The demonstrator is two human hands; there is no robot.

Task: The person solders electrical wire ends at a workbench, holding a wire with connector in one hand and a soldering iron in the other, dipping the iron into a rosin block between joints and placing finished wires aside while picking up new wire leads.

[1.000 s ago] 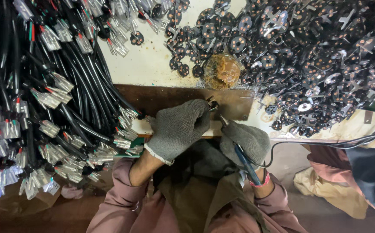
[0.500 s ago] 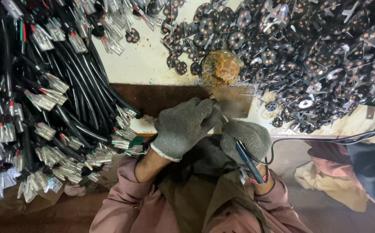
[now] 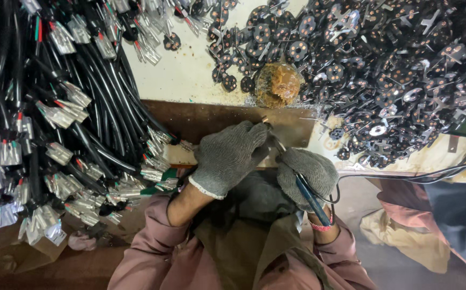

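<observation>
Soldering iron (image 3: 310,196), blue-handled, is sitting in the right hand (image 3: 307,174), whose gloved fingers are curling tight around it, with the tip angling up toward the left hand (image 3: 230,156). That left hand is bunching its fingers down over something small at the near edge of the brown wooden strip (image 3: 211,118); what they are pinching is hidden under the glove. Both hands are working almost touching, just in front of the person's chest.

A hot tip that close to a knit glove is looking risky to me: a small slip could be scorching the fabric or the finger under it. The iron's cord (image 3: 404,176) is trailing off to the right, and a snag there could be jerking the tip off its mark.

Black cables (image 3: 82,139) with red and green wire ends are crowding in from the left, near enough to be nudged or singed. Black round parts (image 3: 383,59) are heaping on the bench beyond, beside a crusty brown lump (image 3: 277,85), and could be knocked down easily.
</observation>
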